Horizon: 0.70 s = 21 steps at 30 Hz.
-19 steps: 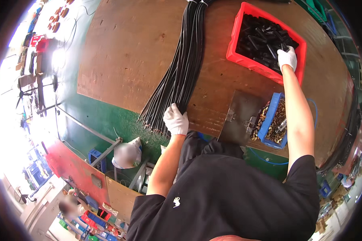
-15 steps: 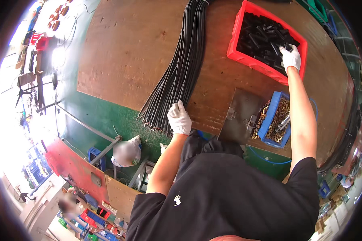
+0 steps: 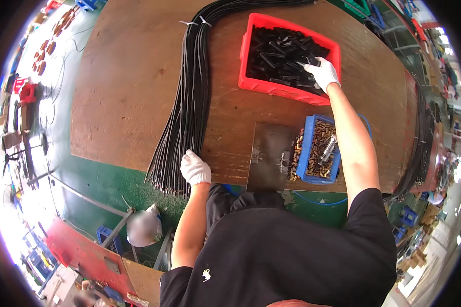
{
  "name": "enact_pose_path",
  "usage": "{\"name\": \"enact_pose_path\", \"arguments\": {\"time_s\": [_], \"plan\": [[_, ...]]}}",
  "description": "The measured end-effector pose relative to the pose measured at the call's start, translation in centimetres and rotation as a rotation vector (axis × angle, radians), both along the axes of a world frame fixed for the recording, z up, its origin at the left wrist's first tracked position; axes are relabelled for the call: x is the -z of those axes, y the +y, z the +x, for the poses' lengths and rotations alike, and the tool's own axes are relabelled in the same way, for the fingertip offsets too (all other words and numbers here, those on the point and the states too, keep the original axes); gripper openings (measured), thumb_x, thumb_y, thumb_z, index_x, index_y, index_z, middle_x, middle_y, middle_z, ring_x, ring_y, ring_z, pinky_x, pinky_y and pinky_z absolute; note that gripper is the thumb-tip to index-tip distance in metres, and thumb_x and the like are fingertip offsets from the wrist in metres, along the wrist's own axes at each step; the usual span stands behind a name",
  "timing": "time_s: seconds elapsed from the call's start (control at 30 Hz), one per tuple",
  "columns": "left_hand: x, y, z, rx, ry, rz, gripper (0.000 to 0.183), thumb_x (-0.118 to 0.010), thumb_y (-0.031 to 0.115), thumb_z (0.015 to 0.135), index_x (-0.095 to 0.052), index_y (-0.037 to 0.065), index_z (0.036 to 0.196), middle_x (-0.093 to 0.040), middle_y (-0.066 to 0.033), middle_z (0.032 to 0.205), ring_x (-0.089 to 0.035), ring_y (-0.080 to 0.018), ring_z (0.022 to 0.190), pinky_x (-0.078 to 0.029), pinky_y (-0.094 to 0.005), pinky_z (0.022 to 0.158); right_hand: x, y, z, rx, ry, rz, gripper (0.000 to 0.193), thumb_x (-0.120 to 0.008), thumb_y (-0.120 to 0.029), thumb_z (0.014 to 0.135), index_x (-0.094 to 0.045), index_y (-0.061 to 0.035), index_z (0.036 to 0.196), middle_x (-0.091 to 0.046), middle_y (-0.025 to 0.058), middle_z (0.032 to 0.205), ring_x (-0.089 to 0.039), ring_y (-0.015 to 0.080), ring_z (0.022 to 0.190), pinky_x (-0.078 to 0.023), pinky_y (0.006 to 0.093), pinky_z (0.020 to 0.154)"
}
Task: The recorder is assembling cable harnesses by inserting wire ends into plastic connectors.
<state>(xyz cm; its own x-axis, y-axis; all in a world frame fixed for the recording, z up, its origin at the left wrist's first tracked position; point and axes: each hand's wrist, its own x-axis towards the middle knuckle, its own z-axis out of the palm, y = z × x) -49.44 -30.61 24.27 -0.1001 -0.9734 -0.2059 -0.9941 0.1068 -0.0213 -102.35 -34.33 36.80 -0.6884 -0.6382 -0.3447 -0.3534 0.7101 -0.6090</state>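
Note:
A long bundle of black cables (image 3: 189,102) runs down the brown table, its loose ends fanned out over the near edge. At the bundle's right side, close to those ends, my white-gloved left hand (image 3: 195,169) has its fingers closed on the cables; how many it grips is hidden. My white-gloved right hand (image 3: 325,74) reaches into a red bin (image 3: 287,92) full of short black tubular pieces (image 3: 274,53). Its fingers are pinched at one black tubular piece, which is partly hidden by the glove.
Nearer me, a blue tray (image 3: 311,148) holds small brass-coloured fittings and a metal tool (image 3: 328,148). Left of it lie more loose fittings and a dark metal plate (image 3: 266,153) at the table (image 3: 123,92) edge. A white sack (image 3: 144,225) stands on the green floor.
The view has shifted, so the table and its contents appear farther left and lower. My right hand has moved slightly left within the bin; my left hand stays at the cables.

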Motion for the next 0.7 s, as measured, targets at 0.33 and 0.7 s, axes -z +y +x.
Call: {"name": "enact_pose_path", "arguments": {"time_s": [0.33, 0.7], "plan": [[-1.2, 0.0, -2.3, -0.038, -0.038, 0.028, 0.036, -0.074, 0.017, 0.081, -0.054, 0.006, 0.109, -0.066, -0.0157, 0.100, -0.073, -0.0319, 0.091, -0.062, -0.0428, 0.077, -2.2, -0.7, -1.7, -0.326, 0.411, 0.225, 0.054, -0.077, -0.037, 0.084, -0.069, -0.0135, 0.132, -0.076, 0.0159, 0.117, -0.074, 0.0320, 0.107, -0.057, 0.0464, 0.094], [-0.6, -1.1, -2.8, -0.146, 0.005, 0.087, 0.032, -0.074, 0.015, 0.078, -0.060, 0.003, 0.103, -0.064, -0.0197, 0.103, -0.072, -0.0371, 0.095, -0.061, -0.0459, 0.084, 0.5, -3.1, -1.4, -0.693, 0.421, 0.512, 0.061, -0.075, -0.029, 0.081, -0.066, -0.0104, 0.138, -0.068, 0.0163, 0.138, -0.065, 0.0343, 0.128, -0.053, 0.0446, 0.108]]}}
